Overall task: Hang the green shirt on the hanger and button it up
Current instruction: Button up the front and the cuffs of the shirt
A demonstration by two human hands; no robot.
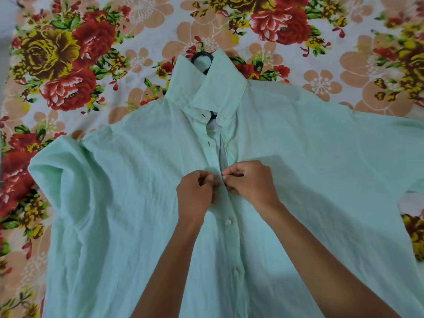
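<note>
Bedsheet (pixel 91 65) with flower print carries the green shirt (pixel 321 168), spread flat, front up, collar away from the person. Hanger (pixel 202 56) already inside: black hook pokes out at the collar, so hanging looks done. Lower placket closed, two buttons (pixel 228 222) fastened below the hands. Above the hands the placket gapes open up to the collar; several buttons left. Left hand (pixel 196 195) pinches the buttonhole edge, right hand (pixel 250 182) pinches the button edge, fingertips nearly touching mid-chest. The button itself is hidden.
</note>
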